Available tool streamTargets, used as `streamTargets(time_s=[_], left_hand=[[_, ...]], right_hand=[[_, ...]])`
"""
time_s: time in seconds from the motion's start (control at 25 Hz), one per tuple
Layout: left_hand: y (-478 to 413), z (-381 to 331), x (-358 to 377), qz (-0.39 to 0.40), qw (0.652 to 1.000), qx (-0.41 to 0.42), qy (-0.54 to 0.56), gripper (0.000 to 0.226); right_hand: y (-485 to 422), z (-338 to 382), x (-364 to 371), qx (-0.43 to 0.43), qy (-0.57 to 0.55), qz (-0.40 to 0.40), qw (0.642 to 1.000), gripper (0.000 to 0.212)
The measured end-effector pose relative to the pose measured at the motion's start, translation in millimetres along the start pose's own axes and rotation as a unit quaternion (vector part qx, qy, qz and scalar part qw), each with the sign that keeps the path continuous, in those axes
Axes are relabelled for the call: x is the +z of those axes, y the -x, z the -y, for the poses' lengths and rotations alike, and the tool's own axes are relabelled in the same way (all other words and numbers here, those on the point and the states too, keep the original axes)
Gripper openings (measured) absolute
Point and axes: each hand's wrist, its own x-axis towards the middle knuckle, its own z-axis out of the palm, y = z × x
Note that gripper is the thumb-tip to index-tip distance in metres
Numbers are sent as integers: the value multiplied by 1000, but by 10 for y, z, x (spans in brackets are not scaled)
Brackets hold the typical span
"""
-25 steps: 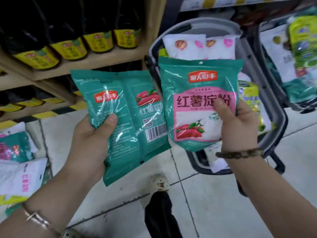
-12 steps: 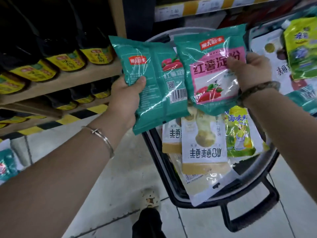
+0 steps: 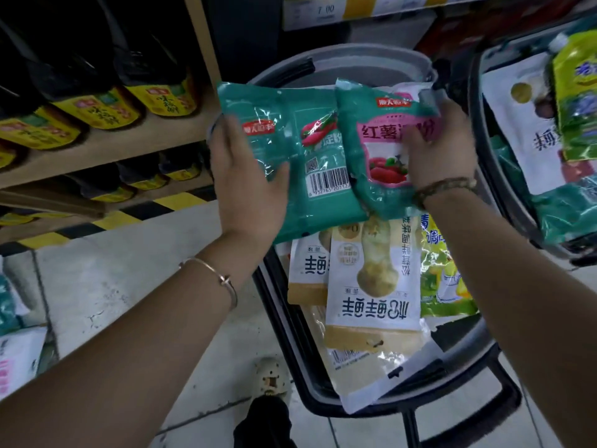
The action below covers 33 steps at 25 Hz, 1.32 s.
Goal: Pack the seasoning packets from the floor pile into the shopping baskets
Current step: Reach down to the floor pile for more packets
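Observation:
Two teal seasoning packets are held low over the near grey shopping basket [image 3: 355,58]. My left hand [image 3: 245,185] grips the left packet [image 3: 310,150] by its left side; the barcode back faces up. My right hand [image 3: 442,150] holds the right packet [image 3: 378,156], its pink label up, fingers curled over its right edge. The two packets overlap slightly and cover the far half of the basket. Below them lie white-and-beige packets [image 3: 371,302] and a green-yellow one [image 3: 442,279]. Part of the floor pile [image 3: 16,350] shows at the left edge.
A second basket [image 3: 494,176] full of packets stands to the right, close beside the first. Wooden shelves with dark bottles [image 3: 106,108] run along the left above a yellow-black floor stripe. My shoe [image 3: 271,376] is on the tiled floor by the basket's near corner.
Both hands have lowered the packets toward the basket and brought them together. My left hand has turned palm-down over its packet. The view has closed in on the basket.

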Motion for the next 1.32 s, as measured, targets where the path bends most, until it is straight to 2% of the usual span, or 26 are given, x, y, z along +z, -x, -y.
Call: streamTargets(time_s=[0.08, 0.16, 0.28, 0.4, 0.6, 0.72, 0.8, 0.92, 1.0, 1.12, 1.32], left_hand=[[90, -49, 33, 90, 977, 84, -175, 76], [96, -77, 110, 154, 949, 98, -259, 72], [27, -62, 233, 173, 939, 86, -283, 71], [2, -21, 316, 158, 923, 105, -334, 73], [-104, -29, 329, 189, 920, 109, -326, 74], [-118, -51, 139, 227, 928, 108, -276, 74], [-32, 5, -69, 193, 954, 90, -212, 69], [222, 353, -590, 94, 988, 34, -120, 64], [410, 679, -1006, 67, 994, -17, -83, 64], [703, 1181, -1558, 15, 997, -56, -57, 65], [1416, 2239, -2388, -75, 980, -181, -40, 63]], right_hand=[[146, 62, 28, -103, 90, 50, 989, 55], [244, 63, 135, -127, 168, 120, 970, 55], [296, -30, 319, -121, 207, 182, 954, 56], [284, -34, 435, -120, 231, 196, 946, 55], [153, 84, 371, -88, 273, 249, 925, 55], [226, 262, 194, -86, 206, 221, 949, 57], [421, 402, 87, -126, 157, 150, 968, 60], [893, 711, 125, -248, 129, 121, 953, 66], [1240, 995, 278, -296, 115, 148, 937, 71], [1774, 1406, 554, -324, 110, 183, 922, 72], [2873, 2017, 1158, -385, 144, 283, 867, 71]])
